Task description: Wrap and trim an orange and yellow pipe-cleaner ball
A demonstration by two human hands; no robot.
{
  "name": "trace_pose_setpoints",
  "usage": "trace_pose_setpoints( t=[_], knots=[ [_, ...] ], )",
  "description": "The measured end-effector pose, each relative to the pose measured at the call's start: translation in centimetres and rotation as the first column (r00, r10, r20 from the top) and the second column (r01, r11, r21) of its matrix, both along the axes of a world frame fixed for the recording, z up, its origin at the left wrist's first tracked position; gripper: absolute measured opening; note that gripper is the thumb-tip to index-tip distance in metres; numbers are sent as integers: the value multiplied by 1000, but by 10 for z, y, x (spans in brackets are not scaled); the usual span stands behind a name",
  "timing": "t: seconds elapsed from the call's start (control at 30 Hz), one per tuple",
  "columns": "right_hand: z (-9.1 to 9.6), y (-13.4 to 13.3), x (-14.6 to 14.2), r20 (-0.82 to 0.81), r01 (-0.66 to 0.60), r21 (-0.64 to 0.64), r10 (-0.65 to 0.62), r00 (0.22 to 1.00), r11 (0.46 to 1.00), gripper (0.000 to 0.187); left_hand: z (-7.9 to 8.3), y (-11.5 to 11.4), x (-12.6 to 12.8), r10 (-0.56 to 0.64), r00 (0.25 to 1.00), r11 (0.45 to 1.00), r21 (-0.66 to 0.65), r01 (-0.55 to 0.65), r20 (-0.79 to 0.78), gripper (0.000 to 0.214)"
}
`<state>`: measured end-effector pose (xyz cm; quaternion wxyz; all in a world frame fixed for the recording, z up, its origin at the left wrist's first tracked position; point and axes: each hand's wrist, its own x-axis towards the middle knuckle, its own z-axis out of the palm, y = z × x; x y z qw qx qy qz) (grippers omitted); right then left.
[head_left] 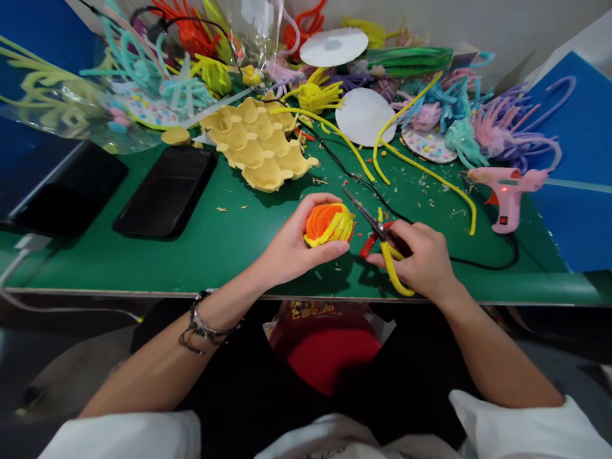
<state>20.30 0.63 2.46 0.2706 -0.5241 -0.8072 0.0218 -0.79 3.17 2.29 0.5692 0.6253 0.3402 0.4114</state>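
My left hand [310,245] is wrapped round a small ball of coiled orange and yellow pipe cleaner [329,223], held just above the green table. To its right, my right hand [421,258] grips a pair of scissors [375,224] with red and dark handles, blades pointing up and left. A bent yellow pipe cleaner [393,271] also hangs at the right fingers; whether it is pinched or only touching, I cannot tell. The scissors and the ball are apart. Longer yellow pipe cleaners [430,173] lie beyond the hands.
A torn egg-carton tray [261,143] lies behind my left hand. Left of it are a black phone [165,191] and a dark device [62,188]. A pink glue gun [507,191] with a lit red light stands right, its black cord [482,264] crossing the table [229,255]. Pipe-cleaner bundles [320,92] crowd the back.
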Motion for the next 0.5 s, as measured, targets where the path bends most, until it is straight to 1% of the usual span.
trace_pose_setpoints(
  t=[0.07, 0.13, 0.23, 0.3, 0.4, 0.5],
  knots=[
    [2, 1, 0, -8, 14, -76, -14, 1000, 997, 53, -1, 0, 0, 18, 1000, 1000, 8, -18, 18, 56],
    [3, 1, 0, 17, -3, -115, 5, 1000, 993, 56, -2, 1, 1, 33, 999, 999, 29, -34, 26, 56],
    [2, 2, 0, 35, -33, -103, 37, 999, 994, 53, -1, 2, 2, 77, 997, 995, 59, -77, 3, 58],
    [0, 3, 1, 28, -24, -94, 26, 999, 995, 52, 0, 2, 2, 121, 991, 990, 83, -116, -59, 59],
    [-3, 4, 2, 35, -9, -96, 12, 999, 995, 51, 2, 3, 0, 196, 967, 969, 185, -164, -166, 57],
    [-4, 5, 1, 46, -17, -99, 22, 999, 995, 49, 1, 3, -1, 220, 955, 951, 264, -164, -201, 56]
  ],
)
